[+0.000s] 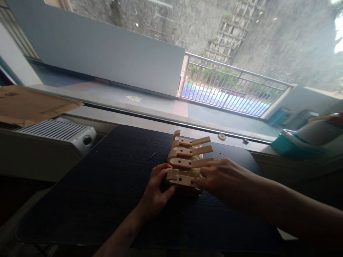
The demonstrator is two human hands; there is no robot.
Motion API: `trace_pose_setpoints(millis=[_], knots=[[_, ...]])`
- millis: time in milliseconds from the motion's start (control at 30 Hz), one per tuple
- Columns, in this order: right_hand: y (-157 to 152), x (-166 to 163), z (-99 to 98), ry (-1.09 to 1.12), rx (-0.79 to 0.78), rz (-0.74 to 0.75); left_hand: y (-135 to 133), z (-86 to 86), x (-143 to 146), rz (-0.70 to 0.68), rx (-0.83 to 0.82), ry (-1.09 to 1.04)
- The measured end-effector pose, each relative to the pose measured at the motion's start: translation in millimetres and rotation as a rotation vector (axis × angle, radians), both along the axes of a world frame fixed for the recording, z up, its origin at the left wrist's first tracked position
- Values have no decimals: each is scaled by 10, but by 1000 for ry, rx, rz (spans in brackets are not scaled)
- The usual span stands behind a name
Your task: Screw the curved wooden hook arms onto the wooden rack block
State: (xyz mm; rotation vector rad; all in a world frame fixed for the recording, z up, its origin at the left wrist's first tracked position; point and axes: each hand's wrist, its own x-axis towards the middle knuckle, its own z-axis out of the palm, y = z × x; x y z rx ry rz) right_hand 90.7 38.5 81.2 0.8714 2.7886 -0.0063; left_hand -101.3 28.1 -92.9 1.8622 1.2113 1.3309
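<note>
Several curved wooden hooks (183, 162), pale and each showing two dark holes, lie side by side in a row on a black table. Under and between them shows some crinkled, clear-looking material, partly hidden. My left hand (157, 191) has its thumb and fingers closed around the curled left end of the nearest wooden hook (184, 179). At that hook's right side is my right hand (219, 176), its fingers pinched together close to the right hole. A small dark spot, perhaps a screw, shows by the fingertips; what they hold is hidden.
The black table (107, 185) stands against a window sill, with a small dark screw-like piece (152, 156) on it. A tape roll (222, 136) sits on the sill. Left are a white slatted appliance (66, 130) and cardboard (34, 103); right is a teal bin (292, 144).
</note>
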Motion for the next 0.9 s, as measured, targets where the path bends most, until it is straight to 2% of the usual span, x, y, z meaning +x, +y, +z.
trace_pose_setpoints(millis=[133, 233, 333, 433, 567, 667, 767, 833, 900], knots=[[23, -107, 30, -75, -82, -52, -16, 25, 18, 8, -16, 13], [33, -188, 24, -133, -105, -234, -21, 38, 31, 24, -13, 20], [36, -103, -46, -87, -87, -475, -19, 35, 36, 29, -1, 33], [39, 68, -95, -49, -108, -566, -11, 20, 34, 34, 16, 45], [22, 140, 20, 7, -89, -424, -6, 8, 30, 46, 57, 50], [-4, 55, 148, -24, -51, -256, -18, 11, 27, 41, 72, 65], [-38, -59, 162, -50, 1, -108, -34, 11, 22, 41, 78, 86], [-67, -113, 106, -41, 8, -102, -42, 8, 19, 38, 84, 98], [-93, -127, 32, -14, 16, -188, -45, 5, 20, 36, 91, 103]])
